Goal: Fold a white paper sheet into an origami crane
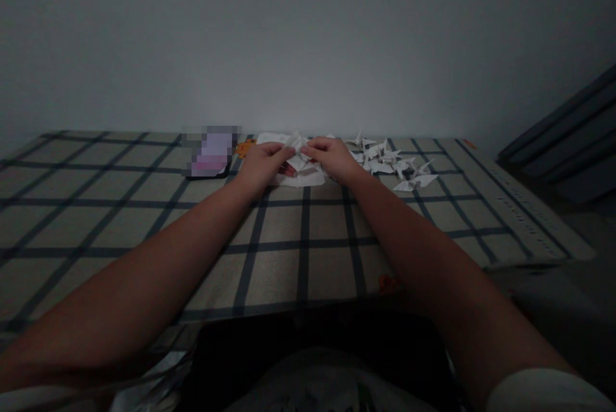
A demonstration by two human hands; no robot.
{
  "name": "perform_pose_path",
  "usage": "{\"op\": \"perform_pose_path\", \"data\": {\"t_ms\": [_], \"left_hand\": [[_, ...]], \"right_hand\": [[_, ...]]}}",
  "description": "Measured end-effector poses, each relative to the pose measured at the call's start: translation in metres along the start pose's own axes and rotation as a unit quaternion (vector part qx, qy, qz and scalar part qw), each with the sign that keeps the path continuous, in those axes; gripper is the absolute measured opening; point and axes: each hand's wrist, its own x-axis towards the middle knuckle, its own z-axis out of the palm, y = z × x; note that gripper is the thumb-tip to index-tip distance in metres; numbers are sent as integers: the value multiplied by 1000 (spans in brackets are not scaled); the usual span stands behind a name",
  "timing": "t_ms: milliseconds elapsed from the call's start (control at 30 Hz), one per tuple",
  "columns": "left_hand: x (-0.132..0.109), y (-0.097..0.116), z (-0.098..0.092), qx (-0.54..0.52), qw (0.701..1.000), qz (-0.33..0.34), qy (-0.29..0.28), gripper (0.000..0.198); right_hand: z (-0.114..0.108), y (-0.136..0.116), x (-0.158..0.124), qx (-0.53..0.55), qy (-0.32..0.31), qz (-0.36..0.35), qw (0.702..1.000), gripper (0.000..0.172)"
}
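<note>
Between my two hands is a small piece of folded white paper [297, 142], raised a little over the table. My left hand [264, 163] pinches its left side with thumb and fingers. On the other side, my right hand [333, 154] grips it between thumb and forefinger. Beneath the hands lies a flat white paper sheet [312, 179], partly covered by them. Right of my right hand sits a loose cluster of several folded paper cranes [385, 158]. The exact folds of the held paper are too small and dim to make out.
A phone [214, 154], its screen blurred, stands tilted left of my hands. An orange object [246, 147] is beside it. The checked tablecloth [283, 226] reaches back to a plain wall [308, 40]. Dark striped fabric [568, 142] hangs at the right.
</note>
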Motion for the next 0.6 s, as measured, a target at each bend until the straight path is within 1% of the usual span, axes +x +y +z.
{"op": "perform_pose_path", "data": {"t_ms": [100, 233, 300, 367, 433, 467, 500, 600], "left_hand": [[-1, -1, -2, 59, 997, 39, -16, 29], [-4, 1, -6, 155, 984, 85, -26, 34], [-5, 5, -7, 194, 974, 113, -19, 33], [-4, 10, -8, 225, 962, 154, 11, 28], [-3, 13, -9, 224, 956, 182, 49, 23], [-2, 14, -9, 211, 958, 185, 58, 23], [0, 14, -9, 192, 963, 182, 57, 24], [2, 10, -8, 146, 976, 159, 20, 28]], "right_hand": [[0, 1, 1, 6, 1, 1, 1000, 31], [0, -1, 2, 2, 7, 20, 1000, 30], [1, -4, 1, 8, 6, 26, 1000, 29], [2, -7, 0, 14, 0, 27, 1000, 28], [4, -9, -2, 14, -7, 22, 1000, 27], [5, -10, -3, 12, -11, 19, 1000, 24], [6, -10, -3, 9, -15, 16, 1000, 21], [8, -10, -4, 8, -22, 13, 1000, 15]]}}
